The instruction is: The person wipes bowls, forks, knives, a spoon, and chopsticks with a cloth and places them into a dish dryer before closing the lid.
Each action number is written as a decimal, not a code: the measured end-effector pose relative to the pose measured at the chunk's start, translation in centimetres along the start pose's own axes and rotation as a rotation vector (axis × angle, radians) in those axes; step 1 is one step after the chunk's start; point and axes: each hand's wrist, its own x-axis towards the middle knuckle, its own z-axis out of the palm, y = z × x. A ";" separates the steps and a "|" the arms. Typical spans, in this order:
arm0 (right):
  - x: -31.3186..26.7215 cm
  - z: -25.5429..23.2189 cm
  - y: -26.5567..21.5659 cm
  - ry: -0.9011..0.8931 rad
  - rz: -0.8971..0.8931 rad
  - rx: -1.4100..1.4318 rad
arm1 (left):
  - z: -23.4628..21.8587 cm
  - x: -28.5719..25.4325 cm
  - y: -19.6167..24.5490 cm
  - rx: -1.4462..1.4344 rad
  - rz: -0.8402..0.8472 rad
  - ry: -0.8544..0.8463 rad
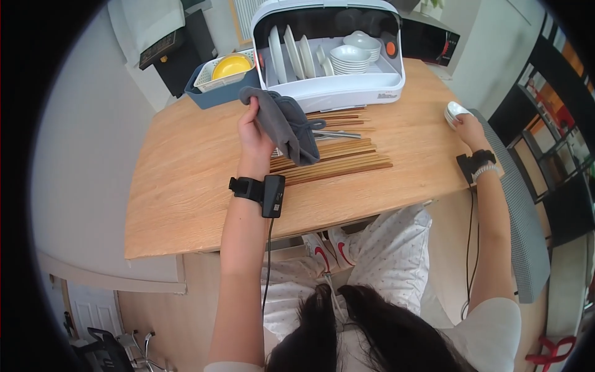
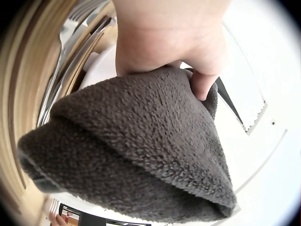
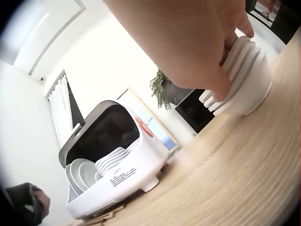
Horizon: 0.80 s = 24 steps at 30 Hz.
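My left hand [image 1: 253,133] grips a folded dark grey cloth [image 1: 286,127] above the table, left of its middle. Close up in the left wrist view, the thumb presses into the fuzzy cloth [image 2: 141,127], which hangs in a fold. At the table's right edge my right hand [image 1: 470,131] holds a small stack of white bowls [image 1: 457,111]. In the right wrist view, thumb and fingers pinch the rims of these nested bowls [image 3: 254,84], and the stack stands tilted in that picture against the wood surface.
Chopsticks [image 1: 347,160] and metal cutlery [image 1: 338,134] lie mid-table. Behind them stands an open white dish box [image 1: 347,93] with plates [image 1: 291,53] and stacked bowls [image 1: 350,60]. Left of it, a blue bin [image 1: 226,93] holds a white basket with a yellow bowl [image 1: 232,66]. A grey bench [image 1: 520,217] borders the right.
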 end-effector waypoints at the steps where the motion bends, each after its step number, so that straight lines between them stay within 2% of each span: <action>1: 0.3 -0.3 -0.4 0.004 0.013 -0.003 | 0.2 -0.2 0.0 0.039 0.004 0.033; 2: 0.5 -0.6 -0.8 0.006 0.001 0.003 | 0.4 -0.4 -0.1 0.044 0.017 0.035; 4: 0.9 -1.5 -2.0 0.127 0.092 0.150 | 1.0 -0.6 -0.1 0.058 -0.006 0.042; 5: 1.1 -2.0 -2.8 0.128 0.078 0.156 | 1.4 -1.0 -0.1 0.036 -0.022 0.016; 7: 1.2 -2.7 -5.0 0.303 -0.013 0.264 | 1.7 -1.1 -0.2 0.049 -0.021 0.038; 8: 1.1 -3.1 -6.7 0.305 -0.025 0.272 | 1.8 -1.0 -0.3 0.058 -0.034 0.057; 10: 0.2 -3.4 -10.7 0.284 -0.269 0.958 | 1.8 -1.0 -0.4 0.082 -0.028 0.045; 12: -1.4 -4.5 -15.7 0.010 -0.285 1.303 | 1.4 -0.7 -0.7 0.104 -0.051 0.042; 14: -3.1 -5.4 -20.7 -0.238 -0.226 1.577 | 2.0 -1.0 -0.9 0.131 -0.058 0.041; 16: -3.5 -4.8 -25.0 -0.428 -0.295 1.711 | 2.2 -1.0 -1.2 0.156 -0.064 0.038; 18: -3.7 -4.3 -28.4 -0.572 -0.332 1.664 | 2.0 -0.8 -1.5 0.149 -0.098 0.043; 19: -2.7 -2.9 -29.7 -0.399 -0.446 1.514 | 1.9 -0.6 -1.4 0.061 -0.114 0.030; 20: -2.0 -2.4 -30.2 -0.402 -0.455 1.520 | 1.9 -0.7 -1.2 0.068 -0.105 0.032; 22: -1.0 -1.9 -31.0 -0.243 -0.607 1.164 | 2.1 -0.9 -0.9 0.252 -0.041 0.006; 23: -0.7 -2.0 -30.9 -0.196 -0.685 1.059 | 2.3 -0.8 -0.8 0.255 -0.032 0.012; 24: -0.2 -2.1 -30.8 -0.206 -0.691 1.062 | 2.4 -0.8 -0.9 0.385 -0.065 -0.009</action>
